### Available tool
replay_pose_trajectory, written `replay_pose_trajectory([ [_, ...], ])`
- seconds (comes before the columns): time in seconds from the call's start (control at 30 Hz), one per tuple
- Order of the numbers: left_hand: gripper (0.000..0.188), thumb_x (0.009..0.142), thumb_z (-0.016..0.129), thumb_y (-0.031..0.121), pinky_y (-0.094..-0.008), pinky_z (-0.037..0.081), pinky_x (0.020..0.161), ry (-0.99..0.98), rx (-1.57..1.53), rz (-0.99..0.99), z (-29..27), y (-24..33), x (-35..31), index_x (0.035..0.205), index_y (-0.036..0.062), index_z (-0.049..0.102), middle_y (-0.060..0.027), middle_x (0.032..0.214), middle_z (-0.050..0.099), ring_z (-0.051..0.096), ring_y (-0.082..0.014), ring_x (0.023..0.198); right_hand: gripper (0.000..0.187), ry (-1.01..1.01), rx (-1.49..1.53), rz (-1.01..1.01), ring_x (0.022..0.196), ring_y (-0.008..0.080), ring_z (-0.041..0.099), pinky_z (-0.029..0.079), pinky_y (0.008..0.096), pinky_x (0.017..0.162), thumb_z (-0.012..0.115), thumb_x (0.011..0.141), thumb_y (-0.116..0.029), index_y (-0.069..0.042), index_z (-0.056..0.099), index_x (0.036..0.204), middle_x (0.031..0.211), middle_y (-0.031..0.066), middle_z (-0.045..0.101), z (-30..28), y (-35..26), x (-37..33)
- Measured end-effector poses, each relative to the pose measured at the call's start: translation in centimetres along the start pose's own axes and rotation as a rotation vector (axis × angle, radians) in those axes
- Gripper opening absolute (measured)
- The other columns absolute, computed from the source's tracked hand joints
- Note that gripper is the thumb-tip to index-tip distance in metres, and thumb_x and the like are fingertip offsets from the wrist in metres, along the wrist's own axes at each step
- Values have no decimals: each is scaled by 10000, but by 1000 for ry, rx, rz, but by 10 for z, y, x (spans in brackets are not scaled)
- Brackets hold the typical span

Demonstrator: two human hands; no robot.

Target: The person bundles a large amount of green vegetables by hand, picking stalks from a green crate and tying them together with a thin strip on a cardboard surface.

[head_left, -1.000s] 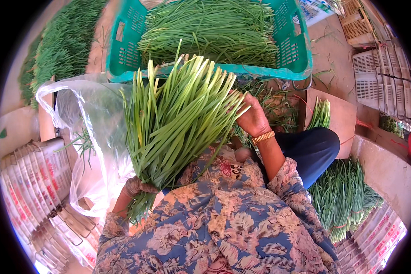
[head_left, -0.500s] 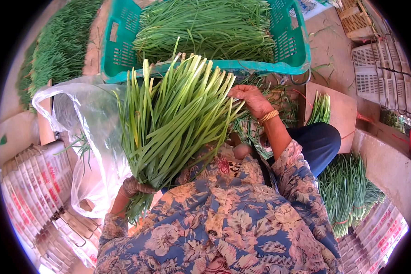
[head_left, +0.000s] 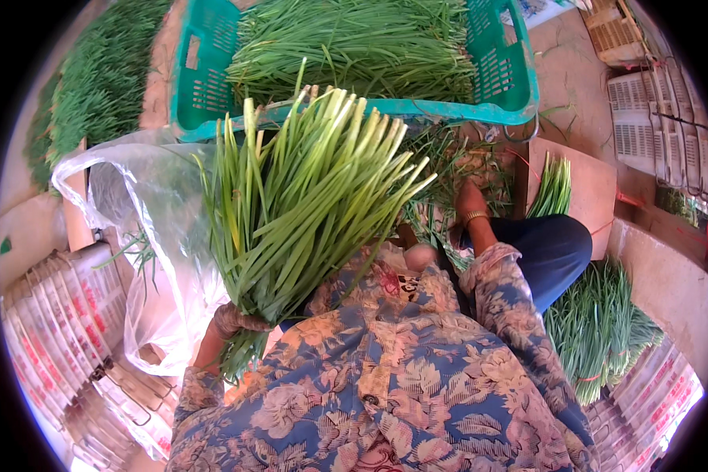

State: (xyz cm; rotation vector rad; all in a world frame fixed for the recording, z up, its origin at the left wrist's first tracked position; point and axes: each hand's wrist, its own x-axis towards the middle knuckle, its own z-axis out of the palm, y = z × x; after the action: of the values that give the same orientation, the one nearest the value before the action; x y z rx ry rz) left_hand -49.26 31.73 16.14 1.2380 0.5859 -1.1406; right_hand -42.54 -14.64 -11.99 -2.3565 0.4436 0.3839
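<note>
My left hand [head_left: 237, 321] is wrapped round the leafy lower end of a large bunch of garlic chives [head_left: 307, 197]. The bunch fans out upward, its pale cut stem ends pointing away from me. My right hand [head_left: 470, 200], with a gold-coloured band at the wrist, is down beside my knee, close to loose chive scraps [head_left: 436, 169]; its fingers are not clear. A clear plastic bag [head_left: 153, 236] hangs at the left of the bunch. Straight ahead, a green plastic crate [head_left: 505, 90] holds many more chives [head_left: 354, 51].
A smaller upright bunch [head_left: 553, 186] stands by a brown board [head_left: 590, 185] on the right. Tied chives [head_left: 598, 330] lie below it. More greens [head_left: 106, 75] spread at the far left. Stacked pale crates [head_left: 63, 315] stand at left, others [head_left: 661, 126] at right.
My right hand has left the stem ends at the bunch's right side and moved right and down toward the floor. My left hand keeps its hold on the bunch.
</note>
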Motion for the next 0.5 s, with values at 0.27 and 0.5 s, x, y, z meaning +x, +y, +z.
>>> replay_pose_trajectory([
  [0.27, 742, 496, 756, -53, -317, 385, 909, 59, 2, 17, 14, 5, -3, 1176, 48, 476, -66, 1098, 555, 497, -207, 1028, 719, -1022, 1612, 218, 1188, 250, 356, 273, 403, 981, 415, 800, -587, -103, 290, 1317, 1318, 63, 363, -31, -160, -61],
  [0.5, 605, 621, 761, 104, -299, 401, 893, 154, 668, 345, 40, 0, 1, 1155, 54, 481, -68, 1095, 566, 526, -162, 997, 526, -637, 1318, 6, 1087, 187, 456, 333, 344, 949, 565, 810, -349, -57, 418, 1222, 1192, 83, 484, -55, -242, -49],
])
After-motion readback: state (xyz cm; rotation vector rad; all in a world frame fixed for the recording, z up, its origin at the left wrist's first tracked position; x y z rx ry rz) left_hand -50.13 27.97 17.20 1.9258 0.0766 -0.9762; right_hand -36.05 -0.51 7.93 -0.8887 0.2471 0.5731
